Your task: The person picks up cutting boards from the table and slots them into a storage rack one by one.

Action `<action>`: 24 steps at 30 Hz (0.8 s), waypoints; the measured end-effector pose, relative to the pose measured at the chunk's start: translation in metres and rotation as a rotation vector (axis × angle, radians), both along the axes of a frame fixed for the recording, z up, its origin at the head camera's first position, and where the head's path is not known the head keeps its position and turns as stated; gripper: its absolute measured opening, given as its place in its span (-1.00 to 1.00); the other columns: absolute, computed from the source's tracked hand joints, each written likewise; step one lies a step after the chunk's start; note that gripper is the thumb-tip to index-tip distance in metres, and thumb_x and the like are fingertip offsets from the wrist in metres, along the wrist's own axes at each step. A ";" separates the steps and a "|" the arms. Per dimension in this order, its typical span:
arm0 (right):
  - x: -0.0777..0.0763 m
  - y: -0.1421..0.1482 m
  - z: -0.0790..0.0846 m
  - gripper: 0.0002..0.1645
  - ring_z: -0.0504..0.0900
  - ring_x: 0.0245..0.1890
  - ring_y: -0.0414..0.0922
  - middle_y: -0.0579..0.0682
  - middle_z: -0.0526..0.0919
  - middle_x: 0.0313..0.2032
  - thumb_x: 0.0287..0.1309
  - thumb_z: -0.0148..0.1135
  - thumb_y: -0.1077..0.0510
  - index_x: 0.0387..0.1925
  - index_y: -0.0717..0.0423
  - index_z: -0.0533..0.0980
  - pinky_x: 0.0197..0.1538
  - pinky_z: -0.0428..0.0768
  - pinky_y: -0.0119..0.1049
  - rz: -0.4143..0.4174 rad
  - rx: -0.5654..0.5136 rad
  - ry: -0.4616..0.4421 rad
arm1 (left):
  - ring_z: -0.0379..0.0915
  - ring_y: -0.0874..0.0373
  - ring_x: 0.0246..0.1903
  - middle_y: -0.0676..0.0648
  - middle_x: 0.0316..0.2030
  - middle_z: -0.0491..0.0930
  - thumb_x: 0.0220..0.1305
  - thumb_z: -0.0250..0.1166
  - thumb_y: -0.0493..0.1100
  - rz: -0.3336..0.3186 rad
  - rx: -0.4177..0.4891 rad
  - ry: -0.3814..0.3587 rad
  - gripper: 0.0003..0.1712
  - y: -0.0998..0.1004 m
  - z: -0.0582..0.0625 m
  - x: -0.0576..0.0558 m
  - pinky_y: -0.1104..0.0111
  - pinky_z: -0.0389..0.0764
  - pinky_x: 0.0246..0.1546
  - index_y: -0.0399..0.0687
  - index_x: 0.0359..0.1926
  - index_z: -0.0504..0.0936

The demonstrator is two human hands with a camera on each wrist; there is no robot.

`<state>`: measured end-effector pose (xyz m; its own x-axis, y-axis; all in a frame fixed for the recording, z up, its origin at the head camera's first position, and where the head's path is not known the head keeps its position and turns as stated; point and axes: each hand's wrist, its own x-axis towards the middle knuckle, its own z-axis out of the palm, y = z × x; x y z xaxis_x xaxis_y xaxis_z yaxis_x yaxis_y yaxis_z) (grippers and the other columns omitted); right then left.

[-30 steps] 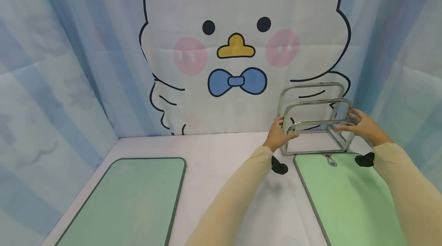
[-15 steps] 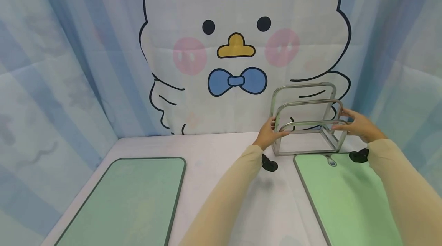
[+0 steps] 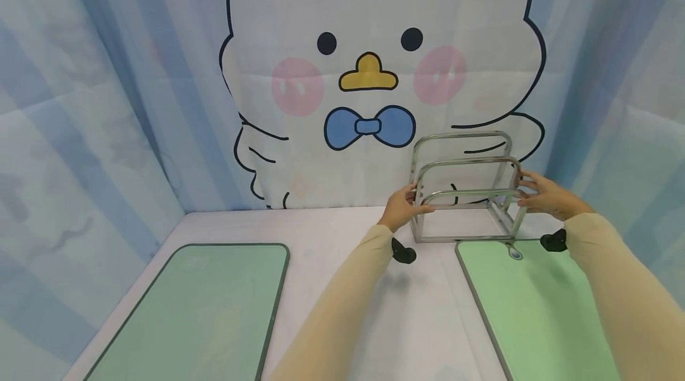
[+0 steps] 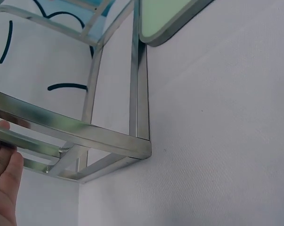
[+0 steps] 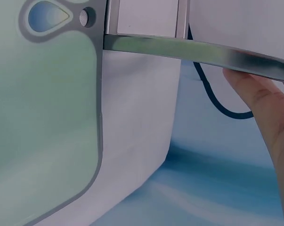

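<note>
Your left hand (image 3: 400,208) grasps the left end of the metal rack (image 4: 104,136), thumb in front, and your right hand (image 3: 553,198) grasps the right end likewise. Nearer you, the green board (image 3: 535,315) lies at right on the white table (image 3: 332,280), the pale board (image 3: 203,304) at left. The rack stands upright along the green board's far edge, before the curtain (image 3: 299,12). The step in hand looks like settling the rack's position; the next move probably calls for keeping its base level, then easing both grips evenly. Only the head view takes in both hands and the whole rack. Your left wrist view brings up the rack's base beside the board's corner, though you can't tell whether they touch. Your right wrist view makes plain the round hole (image 5: 87,17) next to the teardrop hole (image 5: 47,16), unclear from the head.
</note>
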<state>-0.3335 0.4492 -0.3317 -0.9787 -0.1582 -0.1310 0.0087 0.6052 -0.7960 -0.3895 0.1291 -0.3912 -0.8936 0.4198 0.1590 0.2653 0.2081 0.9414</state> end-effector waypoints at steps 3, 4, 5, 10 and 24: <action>0.000 -0.003 0.001 -0.01 -0.01 0.30 0.47 0.57 -0.35 0.34 0.29 -0.04 0.42 0.37 0.36 -0.54 0.22 0.32 0.26 0.008 0.014 0.004 | 0.39 0.04 0.21 -0.15 0.20 0.46 0.03 0.45 -0.14 -0.002 -0.011 0.007 -0.08 -0.004 0.000 -0.002 0.23 0.46 0.20 -0.06 0.39 0.21; 0.000 -0.004 0.001 -0.02 0.00 0.30 0.48 0.58 -0.34 0.33 0.29 -0.05 0.42 0.37 0.36 -0.54 0.22 0.30 0.28 0.016 0.016 0.007 | 0.39 0.03 0.22 -0.16 0.20 0.46 0.04 0.45 -0.14 -0.005 -0.013 0.009 -0.08 -0.005 0.000 -0.003 0.23 0.45 0.21 -0.07 0.39 0.20; 0.000 -0.006 0.002 -0.01 -0.01 0.30 0.48 0.58 -0.35 0.33 0.29 -0.05 0.42 0.36 0.36 -0.55 0.22 0.29 0.29 0.023 0.016 0.008 | 0.39 0.02 0.22 -0.17 0.21 0.45 0.03 0.45 -0.14 -0.006 -0.014 0.010 -0.07 -0.007 0.000 -0.004 0.22 0.45 0.21 -0.08 0.40 0.20; -0.002 -0.015 0.000 0.03 -0.04 0.32 0.46 0.58 -0.35 0.34 0.29 -0.02 0.40 0.36 0.33 -0.58 0.23 0.24 0.32 0.052 0.007 0.007 | 0.42 0.00 0.19 -0.19 0.18 0.48 0.02 0.46 -0.14 -0.004 -0.004 0.002 -0.06 -0.018 -0.003 -0.009 0.22 0.45 0.21 -0.09 0.39 0.19; 0.002 -0.026 -0.014 0.09 -0.24 0.35 0.45 0.49 -0.45 0.37 0.27 0.04 0.36 0.37 0.29 -0.60 0.25 0.13 0.38 0.040 -0.071 0.010 | 0.36 0.00 0.24 -0.20 0.24 0.41 0.08 0.41 -0.11 -0.025 0.000 0.036 -0.07 -0.031 -0.007 -0.004 0.19 0.40 0.26 -0.11 0.41 0.14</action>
<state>-0.3316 0.4235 -0.3462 -0.9727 -0.2054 -0.1082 -0.0225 0.5473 -0.8367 -0.3932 0.0982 -0.3983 -0.8767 0.4417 0.1906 0.3037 0.2009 0.9314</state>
